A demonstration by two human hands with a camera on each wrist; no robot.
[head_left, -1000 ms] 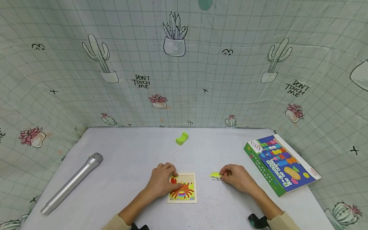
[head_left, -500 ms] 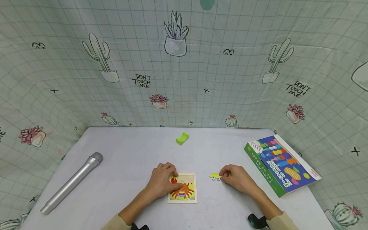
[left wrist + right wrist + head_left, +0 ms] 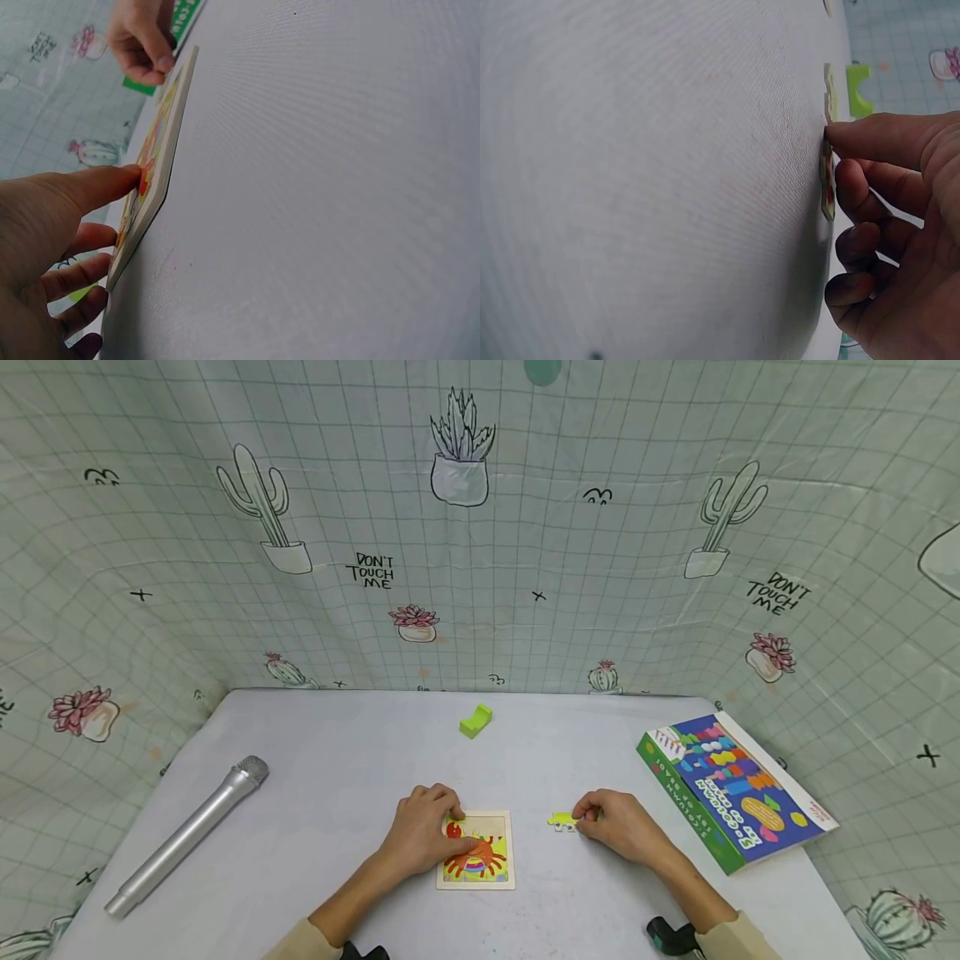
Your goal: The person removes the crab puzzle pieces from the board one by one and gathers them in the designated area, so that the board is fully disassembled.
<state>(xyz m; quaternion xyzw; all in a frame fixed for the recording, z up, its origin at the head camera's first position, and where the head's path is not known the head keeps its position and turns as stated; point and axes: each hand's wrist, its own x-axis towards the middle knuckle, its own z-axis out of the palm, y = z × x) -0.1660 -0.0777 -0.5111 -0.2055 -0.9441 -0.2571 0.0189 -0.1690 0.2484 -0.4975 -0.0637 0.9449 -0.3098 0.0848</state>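
Pale worktop (image 3: 337,752), clock centred on the crab board (image 3: 495,825): the left hand (image 3: 420,831) hides its ten-o'clock corner, fingers spread and thumb pressing, presumably to steady it. Toward three, the right hand (image 3: 615,828) pinches a yellow-green piece (image 3: 560,819). Green block (image 3: 476,722) lies at twelve, microphone (image 3: 191,834) at nine, box (image 3: 738,793) beyond the right hand.

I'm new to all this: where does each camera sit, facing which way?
Head: on the head, facing forward and down at the pale-rimmed square crab puzzle; left hand, right hand, forearms show.
Left wrist: on that wrist, facing the puzzle; both hands show.
Right wrist: on that wrist, facing a flat yellow-green piece; right hand shows.
Head and left wrist share the puzzle.
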